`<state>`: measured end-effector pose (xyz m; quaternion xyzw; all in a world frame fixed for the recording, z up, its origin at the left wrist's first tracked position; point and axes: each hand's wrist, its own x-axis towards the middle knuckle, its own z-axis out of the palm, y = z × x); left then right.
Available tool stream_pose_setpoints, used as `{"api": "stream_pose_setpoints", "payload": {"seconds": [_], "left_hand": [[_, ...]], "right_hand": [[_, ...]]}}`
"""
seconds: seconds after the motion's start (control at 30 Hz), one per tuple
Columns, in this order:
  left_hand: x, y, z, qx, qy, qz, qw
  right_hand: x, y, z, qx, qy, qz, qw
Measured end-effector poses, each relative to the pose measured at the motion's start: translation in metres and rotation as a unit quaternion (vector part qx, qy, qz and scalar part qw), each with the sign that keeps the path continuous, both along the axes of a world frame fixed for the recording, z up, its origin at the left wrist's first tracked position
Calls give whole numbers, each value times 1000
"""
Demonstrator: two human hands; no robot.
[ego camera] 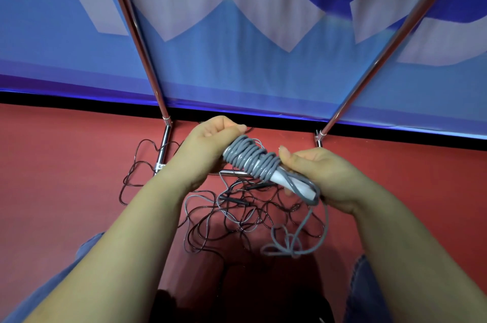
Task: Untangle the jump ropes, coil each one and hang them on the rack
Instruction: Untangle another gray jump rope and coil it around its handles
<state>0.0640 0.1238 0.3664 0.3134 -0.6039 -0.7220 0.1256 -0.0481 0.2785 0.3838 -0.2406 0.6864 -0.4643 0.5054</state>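
While the left hand (210, 143) curls around the upper end of the white handles (303, 185), the right hand (319, 177) grips their lower end, with the grey jump rope (253, 159) wound in tight turns around them between the two hands. Its loose tail hangs toward 5 o'clock, ending in a small knot (288, 246). Beneath, on the red floor (66, 164), lies a tangle of thin dark ropes (237, 214). At 12 o'clock the chrome rack (163, 148) stands against a blue banner (237, 72).
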Motion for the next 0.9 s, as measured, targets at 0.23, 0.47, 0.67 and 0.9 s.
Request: {"api": "stream_pose_setpoints", "payload": {"seconds": [0.23, 0.47, 0.67, 0.9], "left_hand": [[-4, 4, 2, 146, 56, 57, 986], [-6, 1, -1, 13, 14, 190, 982], [-3, -5, -13, -145, -33, 240, 959], [0, -6, -15, -228, -93, 231, 941]], "right_hand": [[17, -17, -7, -104, -255, -85, 958], [34, -27, -20, -12, -39, -116, 992], [34, -21, -29, 46, 179, -14, 983], [22, -11, -11, 24, 328, 50, 943]]}}
